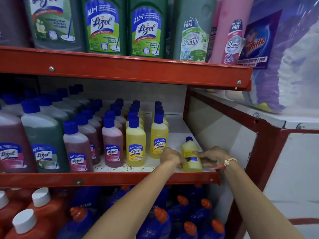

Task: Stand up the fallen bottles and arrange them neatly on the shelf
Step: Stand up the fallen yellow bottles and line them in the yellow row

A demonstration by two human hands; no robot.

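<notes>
A small yellow bottle (189,155) with a blue cap stands at the right front of the middle shelf (110,179), its back label facing me. My left hand (170,156) grips its lower left side and my right hand (213,157) holds its right side. Two rows of upright yellow bottles (135,146) stand just to its left, then rows of pink bottles (112,144). No bottle is lying down in view.
Larger pink and green Lizol bottles (43,137) fill the shelf's left. Big cleaner bottles (146,28) line the shelf above. Blue and orange bottles (160,225) sit below. The rack's red side frame (264,152) closes off the right; white shelf shows behind the held bottle.
</notes>
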